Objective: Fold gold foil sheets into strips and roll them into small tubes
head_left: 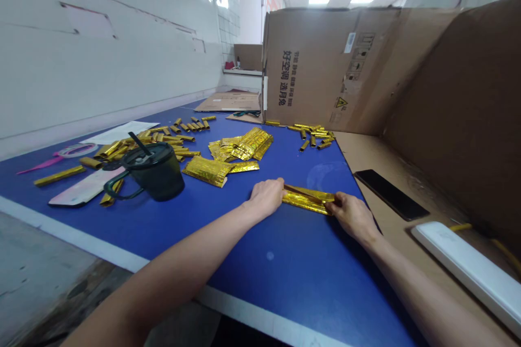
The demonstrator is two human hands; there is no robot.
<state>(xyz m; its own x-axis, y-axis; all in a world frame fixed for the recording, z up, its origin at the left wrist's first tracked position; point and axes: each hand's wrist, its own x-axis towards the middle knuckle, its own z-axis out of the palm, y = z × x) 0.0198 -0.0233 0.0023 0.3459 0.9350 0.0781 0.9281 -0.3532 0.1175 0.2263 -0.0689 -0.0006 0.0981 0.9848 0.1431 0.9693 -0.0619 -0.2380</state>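
A long gold foil sheet [307, 199], partly folded, lies on the blue table top [260, 260] in front of me. My left hand [266, 195] is closed on its left end and my right hand [352, 214] pinches its right end. A thin brown stick [303, 191] lies along the sheet between both hands. Behind the sheet sits a stack of flat gold foil sheets [238, 152]. Several folded gold pieces [315, 134] lie further back on the right.
A dark cup with lid and straw [152, 169] stands at the left, among several rolled gold pieces [122, 146]. A large cardboard box [337, 65] walls the back and right. A black phone [391, 194] and a white bar [468, 265] lie on cardboard at the right.
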